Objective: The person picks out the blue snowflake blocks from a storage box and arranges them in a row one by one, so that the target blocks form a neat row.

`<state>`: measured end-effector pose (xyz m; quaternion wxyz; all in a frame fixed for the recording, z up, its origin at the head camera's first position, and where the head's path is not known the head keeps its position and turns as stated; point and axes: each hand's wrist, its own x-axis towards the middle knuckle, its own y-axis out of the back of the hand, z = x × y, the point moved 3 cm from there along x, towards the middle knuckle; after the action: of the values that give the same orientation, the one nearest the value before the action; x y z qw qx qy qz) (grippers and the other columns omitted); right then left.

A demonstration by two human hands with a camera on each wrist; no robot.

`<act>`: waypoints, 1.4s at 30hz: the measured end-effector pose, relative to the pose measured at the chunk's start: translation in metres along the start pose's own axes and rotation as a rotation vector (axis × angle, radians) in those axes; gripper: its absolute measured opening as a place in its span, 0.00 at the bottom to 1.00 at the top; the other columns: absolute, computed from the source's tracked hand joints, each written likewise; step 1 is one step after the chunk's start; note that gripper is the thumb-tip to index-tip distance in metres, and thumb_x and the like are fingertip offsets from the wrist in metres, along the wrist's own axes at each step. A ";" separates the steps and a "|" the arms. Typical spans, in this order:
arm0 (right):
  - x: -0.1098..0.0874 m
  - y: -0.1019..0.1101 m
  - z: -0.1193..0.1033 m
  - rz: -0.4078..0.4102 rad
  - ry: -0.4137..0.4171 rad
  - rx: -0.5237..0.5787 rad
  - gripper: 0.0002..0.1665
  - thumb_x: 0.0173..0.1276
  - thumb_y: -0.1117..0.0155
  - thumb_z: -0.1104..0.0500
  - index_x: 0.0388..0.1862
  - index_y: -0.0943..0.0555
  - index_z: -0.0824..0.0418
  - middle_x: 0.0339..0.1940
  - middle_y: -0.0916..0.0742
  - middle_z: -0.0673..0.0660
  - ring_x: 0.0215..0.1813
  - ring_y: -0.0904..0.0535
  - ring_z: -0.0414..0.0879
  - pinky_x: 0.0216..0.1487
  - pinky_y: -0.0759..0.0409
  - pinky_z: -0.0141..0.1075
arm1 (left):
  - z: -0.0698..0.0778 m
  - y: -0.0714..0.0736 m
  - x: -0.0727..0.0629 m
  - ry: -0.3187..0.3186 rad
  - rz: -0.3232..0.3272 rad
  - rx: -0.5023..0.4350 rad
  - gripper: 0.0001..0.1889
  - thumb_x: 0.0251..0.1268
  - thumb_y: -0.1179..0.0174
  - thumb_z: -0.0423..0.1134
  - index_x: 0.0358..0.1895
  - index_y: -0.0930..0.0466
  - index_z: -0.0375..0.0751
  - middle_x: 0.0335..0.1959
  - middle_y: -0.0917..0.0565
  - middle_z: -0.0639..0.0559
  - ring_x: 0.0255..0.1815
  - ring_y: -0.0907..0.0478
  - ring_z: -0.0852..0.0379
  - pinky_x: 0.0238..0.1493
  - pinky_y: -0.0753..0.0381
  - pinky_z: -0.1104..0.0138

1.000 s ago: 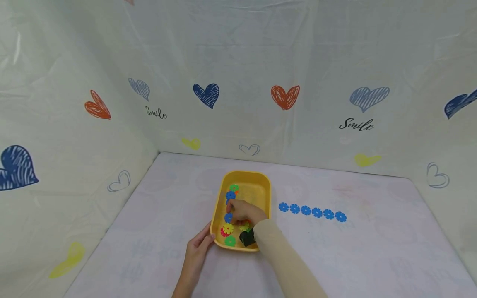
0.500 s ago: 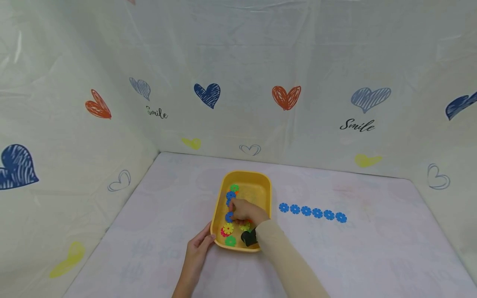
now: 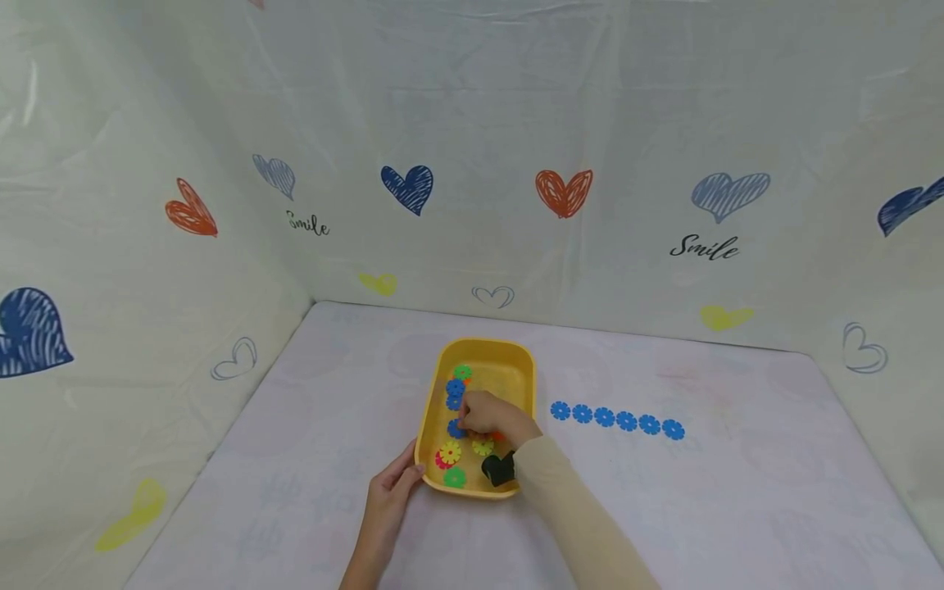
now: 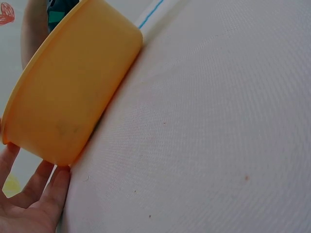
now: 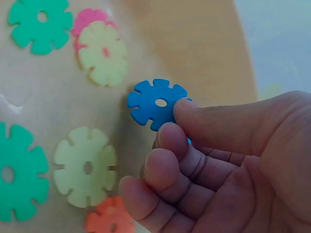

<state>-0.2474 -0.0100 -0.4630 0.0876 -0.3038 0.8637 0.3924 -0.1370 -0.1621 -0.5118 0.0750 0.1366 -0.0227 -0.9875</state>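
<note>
A yellow tray (image 3: 509,377) stands on the white cloth with flower-shaped notched discs inside. My left hand (image 3: 391,485) holds its near left corner, thumb at the rim; in the left wrist view the fingertips (image 4: 60,175) touch the outer wall. Inside the tray, my right hand (image 3: 492,414) pinches a blue disc (image 5: 145,108) between thumb and index finger, the other fingers curled below. Part of another blue piece shows behind those fingers. Yellow discs (image 5: 85,189), green discs (image 5: 24,160), a pink disc (image 5: 90,18) and an orange disc (image 5: 109,216) lie nearby.
To the tray's right, several blue discs (image 3: 605,417) form a row on the cloth (image 3: 664,508). A dark object (image 3: 497,470) shows by my right wrist. Two more blue discs (image 3: 455,393) lie at the tray's left side. A heart-printed sheet (image 3: 479,123) rises behind.
My right hand has shifted slightly right and toward me inside the tray, with the blue disc at its fingertips moving a little the same way. My left hand has stayed at the corner.
</note>
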 end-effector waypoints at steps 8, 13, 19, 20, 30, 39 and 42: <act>-0.014 0.012 -0.012 0.034 0.055 0.017 0.04 0.67 0.46 0.65 0.31 0.25 0.62 0.21 0.22 0.55 0.20 0.32 0.43 0.21 0.29 0.27 | 0.001 0.000 -0.001 0.006 0.008 0.002 0.25 0.65 0.46 0.42 0.64 0.32 0.40 0.66 0.32 0.47 0.69 0.37 0.49 0.59 0.26 0.67; -0.024 0.019 -0.015 0.064 0.072 0.066 0.03 0.68 0.46 0.63 0.33 0.27 0.62 0.25 0.22 0.55 0.23 0.29 0.45 0.24 0.26 0.28 | 0.002 -0.001 -0.001 0.010 0.013 0.012 0.25 0.65 0.46 0.42 0.64 0.32 0.40 0.67 0.32 0.47 0.69 0.37 0.48 0.59 0.27 0.66; -0.034 0.025 -0.014 0.099 0.117 0.104 0.05 0.68 0.45 0.62 0.33 0.27 0.63 0.22 0.24 0.53 0.22 0.30 0.45 0.23 0.28 0.27 | 0.001 0.000 0.000 0.001 0.010 -0.004 0.24 0.65 0.46 0.41 0.64 0.32 0.39 0.66 0.32 0.47 0.69 0.37 0.49 0.58 0.26 0.68; -0.036 0.026 -0.014 0.104 0.125 0.114 0.05 0.68 0.46 0.62 0.34 0.27 0.63 0.22 0.24 0.54 0.22 0.30 0.45 0.22 0.29 0.26 | 0.000 0.000 0.000 0.000 0.009 -0.008 0.24 0.65 0.46 0.41 0.64 0.32 0.39 0.66 0.32 0.47 0.69 0.36 0.50 0.58 0.26 0.68; -0.059 0.040 -0.005 0.201 0.138 0.205 0.06 0.68 0.45 0.62 0.34 0.27 0.64 0.22 0.22 0.60 0.19 0.33 0.42 0.20 0.33 0.26 | 0.001 0.000 -0.001 0.007 0.002 -0.014 0.24 0.65 0.47 0.40 0.65 0.32 0.39 0.67 0.32 0.47 0.69 0.36 0.49 0.58 0.25 0.68; -0.077 0.052 0.020 0.327 0.060 0.271 0.06 0.66 0.42 0.61 0.35 0.27 0.63 0.21 0.22 0.57 0.21 0.29 0.43 0.27 0.21 0.33 | 0.002 -0.001 -0.001 0.013 0.005 -0.006 0.24 0.65 0.46 0.41 0.65 0.32 0.40 0.66 0.32 0.47 0.69 0.36 0.49 0.59 0.27 0.67; -0.084 0.056 0.030 0.371 0.044 0.283 0.07 0.66 0.42 0.61 0.36 0.28 0.64 0.20 0.23 0.56 0.22 0.28 0.43 0.27 0.19 0.33 | 0.002 -0.001 -0.001 0.013 0.006 -0.005 0.24 0.66 0.46 0.41 0.65 0.32 0.40 0.66 0.32 0.47 0.69 0.36 0.49 0.59 0.26 0.67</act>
<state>-0.2160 0.0782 -0.4159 0.0366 -0.1331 0.9529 0.2700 -0.1367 -0.1611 -0.5096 0.0786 0.1427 -0.0202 -0.9864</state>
